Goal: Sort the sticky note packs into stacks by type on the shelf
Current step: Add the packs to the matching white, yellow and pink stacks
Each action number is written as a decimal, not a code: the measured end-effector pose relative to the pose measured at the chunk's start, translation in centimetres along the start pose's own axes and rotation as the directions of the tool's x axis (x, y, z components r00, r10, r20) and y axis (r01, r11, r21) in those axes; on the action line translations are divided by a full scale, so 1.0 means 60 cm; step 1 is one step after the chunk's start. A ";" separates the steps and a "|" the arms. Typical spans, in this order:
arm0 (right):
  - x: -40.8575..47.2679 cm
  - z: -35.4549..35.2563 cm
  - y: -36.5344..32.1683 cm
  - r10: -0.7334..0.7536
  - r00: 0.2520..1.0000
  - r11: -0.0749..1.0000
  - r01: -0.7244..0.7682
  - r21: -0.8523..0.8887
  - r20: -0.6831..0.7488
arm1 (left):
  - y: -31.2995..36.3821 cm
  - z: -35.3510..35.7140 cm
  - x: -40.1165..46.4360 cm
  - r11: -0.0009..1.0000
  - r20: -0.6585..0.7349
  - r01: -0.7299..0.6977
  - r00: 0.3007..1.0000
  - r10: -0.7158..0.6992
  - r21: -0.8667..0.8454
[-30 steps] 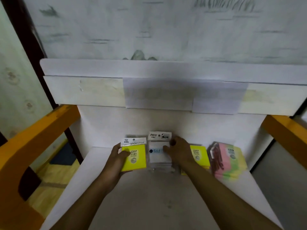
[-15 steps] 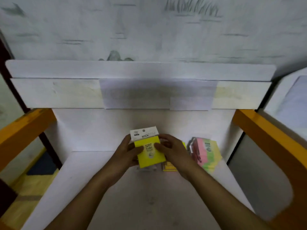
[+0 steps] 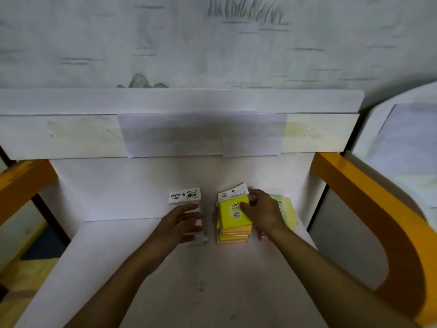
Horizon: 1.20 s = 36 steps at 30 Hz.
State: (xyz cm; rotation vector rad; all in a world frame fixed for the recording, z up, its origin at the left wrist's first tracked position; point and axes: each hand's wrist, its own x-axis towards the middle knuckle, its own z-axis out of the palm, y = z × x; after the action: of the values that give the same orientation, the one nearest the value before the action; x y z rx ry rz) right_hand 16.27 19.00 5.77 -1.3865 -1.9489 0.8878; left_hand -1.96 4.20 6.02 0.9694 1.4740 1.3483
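Flanking white shelf [image 3: 132, 268], orange rails [image 3: 369, 200].

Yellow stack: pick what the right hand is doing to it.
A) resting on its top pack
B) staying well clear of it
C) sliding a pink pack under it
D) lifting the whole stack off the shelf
A: the right hand lies on the top pack of the yellow stack, thumb across its face, while the stack sits on the shelf.

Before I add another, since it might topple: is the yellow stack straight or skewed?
Skewed: the top yellow pack sits tilted on the yellow stack, under the right hand.
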 end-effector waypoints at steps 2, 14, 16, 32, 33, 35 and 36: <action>0.000 0.003 -0.001 -0.058 0.998 0.992 0.057 -0.114 -0.009 | -0.002 -0.001 -0.001 1.000 -0.001 -0.007 1.000 0.007 0.007; -0.051 -0.080 -0.024 -0.226 0.974 0.968 0.223 -0.115 -0.012 | 0.035 0.075 0.043 0.989 0.062 -0.137 0.988 0.141 -0.057; -0.065 -0.115 -0.015 -0.232 0.969 0.972 0.234 -0.014 0.079 | 0.045 0.113 0.052 0.982 0.112 -0.183 0.976 0.188 -0.048; -0.166 -0.454 0.087 -0.551 0.833 0.829 0.553 -0.083 0.047 | 0.173 0.430 -0.065 0.729 0.197 -0.531 0.845 0.498 0.432; -0.171 -0.476 0.102 -0.546 0.836 0.834 0.548 -0.065 0.042 | 0.179 0.455 -0.077 0.715 0.208 -0.540 0.838 0.504 0.443; -0.180 -0.519 0.133 -0.544 0.839 0.838 0.545 -0.040 0.030 | 0.188 0.506 -0.094 0.684 0.212 -0.557 0.824 0.526 0.470; -0.184 -0.537 0.149 -0.536 0.844 0.844 0.536 -0.022 0.023 | 0.191 0.531 -0.100 0.668 0.216 -0.566 0.817 0.536 0.483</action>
State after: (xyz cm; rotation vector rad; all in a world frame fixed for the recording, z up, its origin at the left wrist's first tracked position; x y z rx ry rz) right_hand 49.41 16.53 17.48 -0.7651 -2.2021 0.5996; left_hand 30.02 9.21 17.60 1.9328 1.6127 1.3120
